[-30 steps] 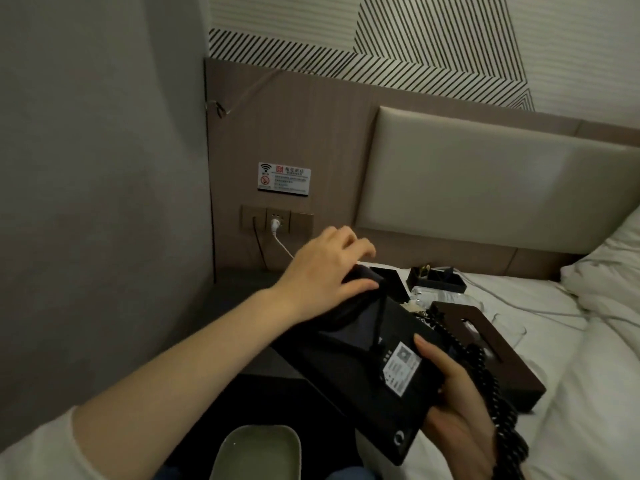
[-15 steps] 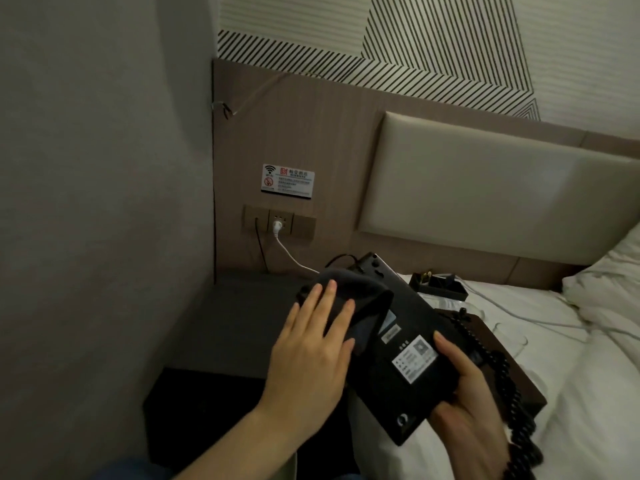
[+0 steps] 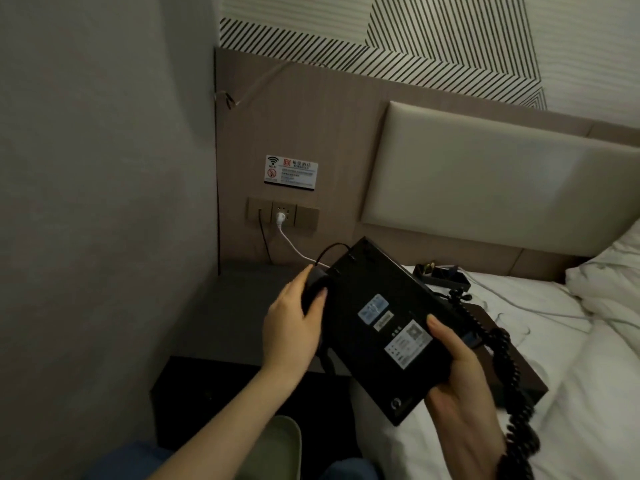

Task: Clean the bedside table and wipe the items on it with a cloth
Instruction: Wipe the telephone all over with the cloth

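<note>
Two hands share the work: the right hand (image 3: pixel 460 372) grips the near lower edge of the black telephone base (image 3: pixel 384 327), thumb laid over its labelled underside, and holds it upturned and tilted above the edge of the bed (image 3: pixel 588 393), beside the worktop (image 3: pixel 225 313). The left hand (image 3: pixel 294 327) has its fingers curled round a bunched dark cloth (image 3: pixel 313 289) and presses it against the base's left side, near the far corner. The base's long axis runs from near right, by the right hand, up and away to the far left, toward the wall sockets (image 3: pixel 282 214). So the face to be wiped lies just right of the cloth hand and slopes toward the person, and the left hand is the nearer one for sweeping along it, I judge. A coiled cord (image 3: pixel 509 368) hangs from the right edge, past the right wrist; a thin black lead (image 3: pixel 329 249) leaves the far corner toward the wall. Both could snag if the base is turned much further. Behind it on the bed rest a dark wooden box (image 3: pixel 519 362) and a small black tray (image 3: pixel 443 277).
</note>
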Demonstrator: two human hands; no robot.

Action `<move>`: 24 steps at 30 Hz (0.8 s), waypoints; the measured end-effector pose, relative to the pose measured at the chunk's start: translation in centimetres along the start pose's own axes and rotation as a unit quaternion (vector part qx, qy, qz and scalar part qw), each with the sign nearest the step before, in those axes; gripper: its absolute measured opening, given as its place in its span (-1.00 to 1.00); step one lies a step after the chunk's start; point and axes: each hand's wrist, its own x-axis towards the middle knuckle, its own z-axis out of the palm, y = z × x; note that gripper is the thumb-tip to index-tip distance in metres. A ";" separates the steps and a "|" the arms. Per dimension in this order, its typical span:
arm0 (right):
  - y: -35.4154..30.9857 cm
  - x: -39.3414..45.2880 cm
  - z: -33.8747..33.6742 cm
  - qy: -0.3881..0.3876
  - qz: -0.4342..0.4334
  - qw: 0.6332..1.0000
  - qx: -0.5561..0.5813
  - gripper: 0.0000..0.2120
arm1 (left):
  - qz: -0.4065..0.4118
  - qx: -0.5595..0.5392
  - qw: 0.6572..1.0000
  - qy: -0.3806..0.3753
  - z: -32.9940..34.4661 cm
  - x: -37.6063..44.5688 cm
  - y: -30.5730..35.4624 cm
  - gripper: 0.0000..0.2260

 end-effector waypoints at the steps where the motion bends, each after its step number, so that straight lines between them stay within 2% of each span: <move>1: 0.0 0.0 0.1 -0.001 -0.004 1.000 0.008 -0.45 | -0.025 -0.058 0.998 0.004 0.2 -0.2 -0.2 -0.56; 4: 0.3 0.2 1.0 0.004 -0.030 0.999 0.024 -0.40 | -0.114 -0.205 0.972 0.012 1.4 -0.8 0.6 -0.51; 8: 0.4 0.4 2.4 0.017 -0.056 0.997 0.049 -0.38 | -0.215 -0.311 0.925 0.042 2.3 -1.1 2.7 -0.44; 9: 0.3 0.5 2.7 0.016 -0.057 0.996 0.059 -0.36 | -0.258 -0.358 0.896 0.038 2.4 -1.2 2.9 -0.48; 12: 0.1 0.4 3.5 0.008 -0.064 0.995 0.081 -0.34 | -0.369 -0.517 0.771 -0.051 2.5 -2.0 3.8 -0.61; 14: 0.1 0.1 3.8 0.003 -0.074 0.994 0.075 -0.36 | -0.371 -0.560 0.736 -0.086 2.6 -2.2 4.3 -0.60; 16: 0.1 -0.1 3.9 0.007 -0.077 0.995 0.068 -0.37 | -0.348 -0.594 0.720 -0.093 2.3 -2.1 4.5 -0.62; 19: 0.2 -0.4 3.9 -0.006 -0.082 0.995 0.061 -0.39 | -0.326 -0.607 0.716 -0.115 1.5 -2.1 4.4 -0.61; 22: 0.1 -0.8 4.1 -0.015 -0.087 0.996 0.033 -0.42 | -0.303 -0.574 0.751 -0.121 1.4 -2.3 4.4 -0.53; 24: 0.4 -0.8 3.7 -0.028 -0.095 0.995 0.011 -0.45 | -0.298 -0.567 0.760 -0.115 1.4 -2.3 4.3 -0.52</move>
